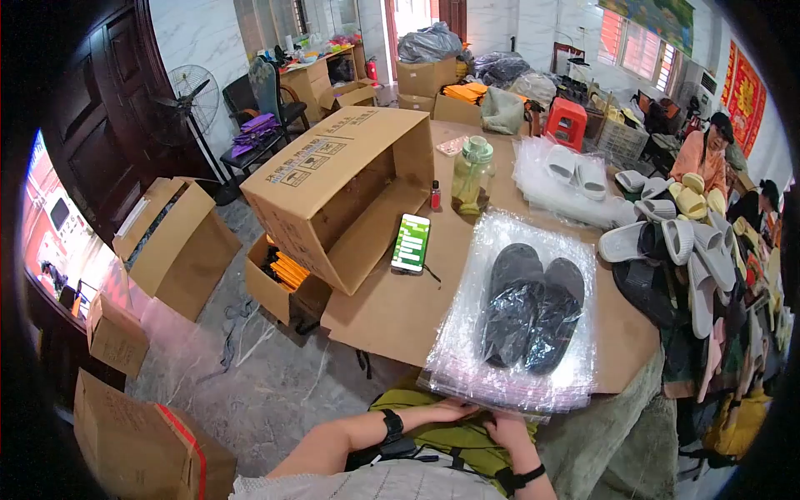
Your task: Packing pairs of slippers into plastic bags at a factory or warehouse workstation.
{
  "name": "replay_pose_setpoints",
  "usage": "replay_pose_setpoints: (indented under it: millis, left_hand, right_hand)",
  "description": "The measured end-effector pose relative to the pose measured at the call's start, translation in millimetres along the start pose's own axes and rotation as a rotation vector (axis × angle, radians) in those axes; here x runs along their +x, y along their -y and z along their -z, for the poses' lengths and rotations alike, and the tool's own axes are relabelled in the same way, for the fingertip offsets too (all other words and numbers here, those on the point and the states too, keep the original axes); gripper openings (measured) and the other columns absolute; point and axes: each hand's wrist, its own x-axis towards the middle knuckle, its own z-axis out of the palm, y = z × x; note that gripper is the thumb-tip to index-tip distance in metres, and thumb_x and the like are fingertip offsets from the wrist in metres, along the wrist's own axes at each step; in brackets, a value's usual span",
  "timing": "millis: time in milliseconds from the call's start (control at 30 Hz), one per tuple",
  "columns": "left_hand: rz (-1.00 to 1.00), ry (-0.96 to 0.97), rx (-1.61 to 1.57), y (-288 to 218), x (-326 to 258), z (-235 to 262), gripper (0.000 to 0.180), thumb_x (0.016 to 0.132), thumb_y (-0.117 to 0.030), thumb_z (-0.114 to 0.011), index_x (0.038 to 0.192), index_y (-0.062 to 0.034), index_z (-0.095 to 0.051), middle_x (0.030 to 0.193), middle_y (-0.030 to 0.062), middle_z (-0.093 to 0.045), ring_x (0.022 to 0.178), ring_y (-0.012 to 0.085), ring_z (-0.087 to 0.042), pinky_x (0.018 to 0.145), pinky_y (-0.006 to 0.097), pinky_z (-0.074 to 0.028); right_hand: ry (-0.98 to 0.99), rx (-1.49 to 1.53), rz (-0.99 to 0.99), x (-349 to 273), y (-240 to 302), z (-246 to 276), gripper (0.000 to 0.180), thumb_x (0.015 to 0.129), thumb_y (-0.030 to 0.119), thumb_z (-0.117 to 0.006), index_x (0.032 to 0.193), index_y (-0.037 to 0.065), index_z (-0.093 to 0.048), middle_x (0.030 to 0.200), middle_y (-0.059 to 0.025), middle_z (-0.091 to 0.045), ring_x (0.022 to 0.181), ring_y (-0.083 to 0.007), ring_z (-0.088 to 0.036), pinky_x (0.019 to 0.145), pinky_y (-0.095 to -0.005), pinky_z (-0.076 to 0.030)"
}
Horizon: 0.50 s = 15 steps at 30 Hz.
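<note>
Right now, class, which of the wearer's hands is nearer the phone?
Left. The left hand, by the plastic bags, is below the phone in view; the right hand, also there, is farther right.

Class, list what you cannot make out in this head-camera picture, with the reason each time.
- Head view: the fingertips of the left hand and right hand, hidden at the clear bags' near edge.
- Head view: number of bags, since the layers overlap.
- Head view: words on the phone, too small.
- Head view: top of the dark door, cut off by the upper edge.
</note>
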Motion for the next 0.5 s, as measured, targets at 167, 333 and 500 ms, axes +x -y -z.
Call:
replay_pose_setpoints:
  millis: [167,333,500]
  left_hand:
    - [-0.028,-0.032,0.226,-6.4,3.0,2.9,0.073,0.098,-0.050,-0.055,0.150,-0.0021,-0.037,0.150,0.0265,-0.043,0.140,0.0400,-0.040,0.117,0.045,-0.031]
    - [-0.143,0.066,0.743,-78.0,-62.7,26.5,0.074,0.098,-0.046,-0.057,0.150,0.0021,-0.036,0.151,0.0258,-0.043,0.140,0.0406,-0.041,0.117,0.045,-0.031]
    - [-0.038,0.815,0.238,-141.6,-98.1,88.2,0.061,0.107,-0.045,-0.043,0.148,-0.0008,-0.045,0.156,0.0195,-0.040,0.146,0.0328,-0.035,0.118,0.040,-0.029]
  right_hand:
    - [0.007,0.304,0.015,-60.3,11.6,50.0,0.058,0.090,0.044,-0.066,0.136,0.010,-0.060,0.126,-0.0199,-0.065,0.113,-0.0358,-0.063,0.094,-0.0469,-0.050]
    - [0.263,0.939,-0.061,-105.6,-1.9,110.8,0.053,0.091,0.028,-0.073,0.135,0.003,-0.060,0.123,-0.0123,-0.069,0.108,-0.0217,-0.065,0.095,-0.0334,-0.050]
    - [0.239,1.093,0.076,-110.5,-14.9,158.8,0.049,0.092,0.017,-0.074,0.137,0.002,-0.059,0.124,-0.0094,-0.069,0.107,-0.0134,-0.063,0.089,-0.0281,-0.050]
